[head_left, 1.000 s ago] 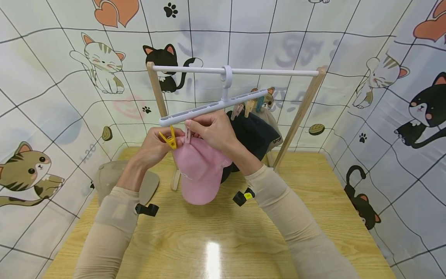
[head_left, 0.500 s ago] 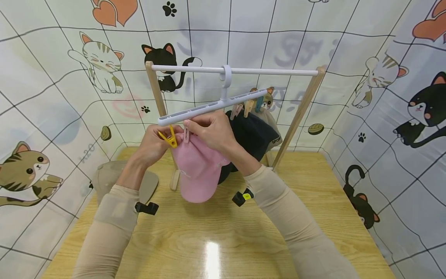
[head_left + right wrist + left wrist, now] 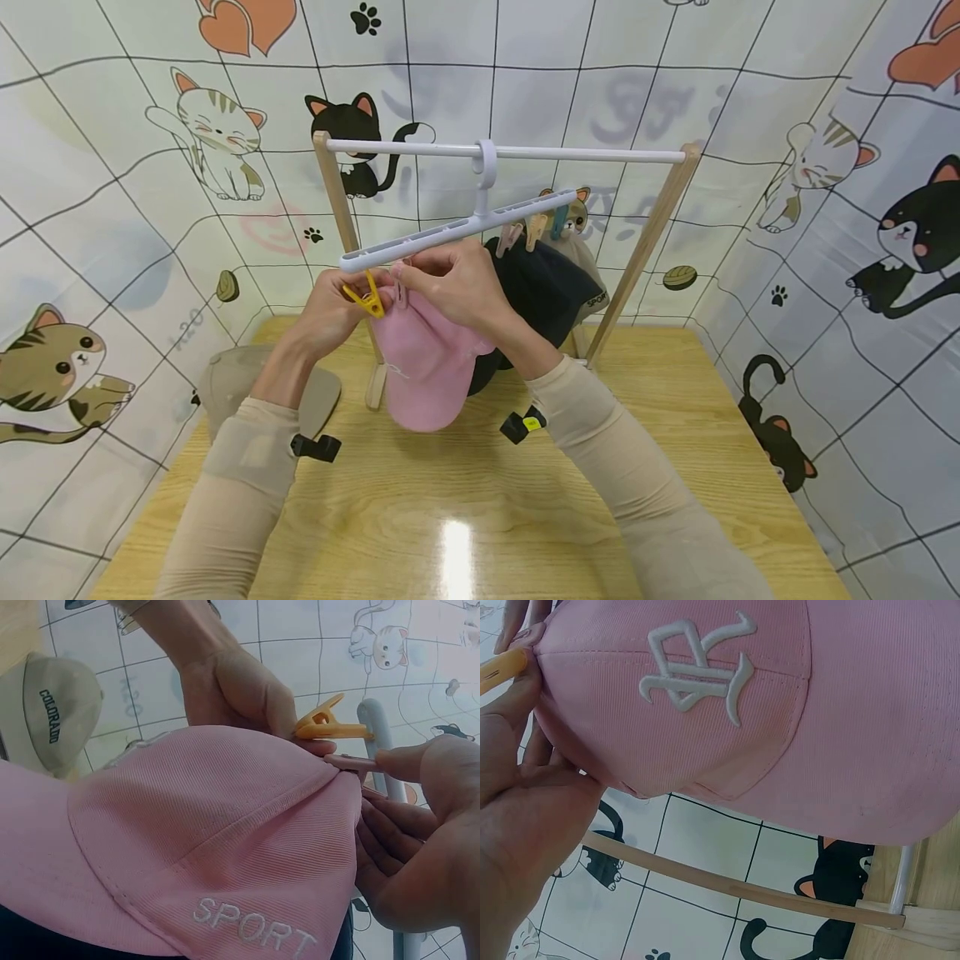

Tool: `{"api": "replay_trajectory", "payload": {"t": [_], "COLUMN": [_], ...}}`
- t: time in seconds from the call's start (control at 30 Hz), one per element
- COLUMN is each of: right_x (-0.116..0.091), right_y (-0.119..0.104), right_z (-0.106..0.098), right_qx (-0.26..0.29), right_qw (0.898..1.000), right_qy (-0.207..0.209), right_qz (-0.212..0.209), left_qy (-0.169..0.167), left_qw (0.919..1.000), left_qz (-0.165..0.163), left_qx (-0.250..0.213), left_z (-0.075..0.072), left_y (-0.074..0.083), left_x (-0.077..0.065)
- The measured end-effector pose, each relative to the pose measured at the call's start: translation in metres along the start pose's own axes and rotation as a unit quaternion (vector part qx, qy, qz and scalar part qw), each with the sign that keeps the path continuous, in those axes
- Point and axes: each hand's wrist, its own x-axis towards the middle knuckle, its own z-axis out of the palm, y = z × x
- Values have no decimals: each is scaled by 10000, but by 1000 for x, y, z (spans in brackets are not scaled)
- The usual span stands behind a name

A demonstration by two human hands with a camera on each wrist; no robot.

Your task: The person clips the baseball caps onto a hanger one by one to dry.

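Observation:
A pink cap hangs brim down below the left half of a pale plastic hanger. My left hand grips the cap at its crown; some of its fingers are hidden behind the fabric. With thumb and fingers, my right hand pinches a pink clothespin at the top of the cap. Beside my left fingers, a yellow clothespin hangs from the hanger's left end. In the left wrist view, the cap's front carries white embroidery.
A black cap and a beige one hang from clothespins on the hanger's right half. The hanger hooks over the white bar of a wooden stand. Another beige cap lies at left on the wooden table.
The pink cap has risen slightly and shifted a little left. My right thumb now covers the top of the pink clothespin more. The hanger and other caps stay nearly in place.

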Motion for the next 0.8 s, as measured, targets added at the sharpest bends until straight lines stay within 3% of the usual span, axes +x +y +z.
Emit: {"api": "replay_trajectory", "payload": {"t": [0.23,0.8], "right_x": [-1,-4], "right_y": [2,5], "right_z": [-1,2], "right_qx": [-124,-204], "right_qw": [9999,9998], "right_qy": [-52,29], "right_qz": [53,-85], "left_qy": [-120,-309], "left_qw": [9992,9969], "left_qz": [-10,-108], "left_qx": [391,711], "left_z": [-3,-7], "left_y": [0,-1], "left_x": [0,-4]}}
